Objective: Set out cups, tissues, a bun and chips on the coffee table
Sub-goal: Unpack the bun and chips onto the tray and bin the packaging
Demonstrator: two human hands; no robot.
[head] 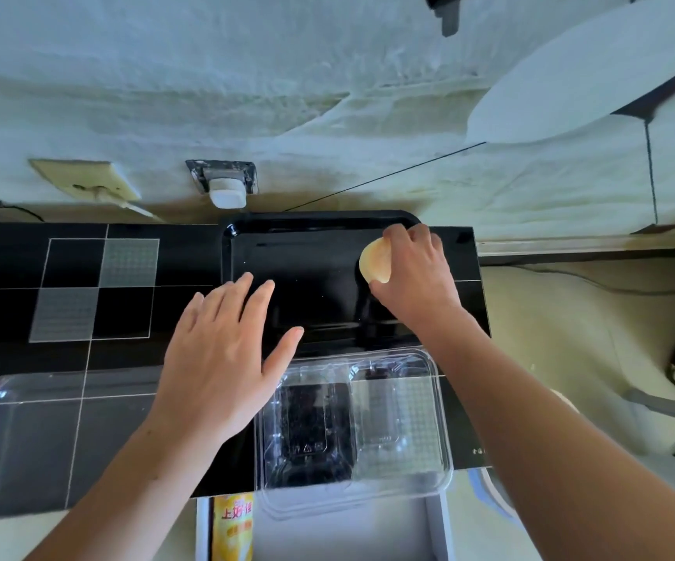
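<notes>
So far, only the bun looks dealt with. From the head view, the right hand [412, 269] grips the bun [376, 261] with fingers curled over its top and thumb under its near edge, holding it low over the right end of the black tray [299, 253]; whether the bun already touches the tray I cannot tell. The left hand [222, 358] is spread flat, fingers straight, above the near left corner of the tray and the table [64, 277], holding nothing; it may be resting there, but contact is not clear.

Just nearer than the tray lies an opened clear clamshell [352, 423], empty, which is likely where the bun came from. A clear lid [44, 435] lies to its left on the table. At the bottom edge, a yellow chip bag [233, 528] stands in a white box [348, 536] below the table's edge.

By my reading the task is early: the bun is nearly placed, the chips are still in the box, and no cups or tissues show on the table.
</notes>
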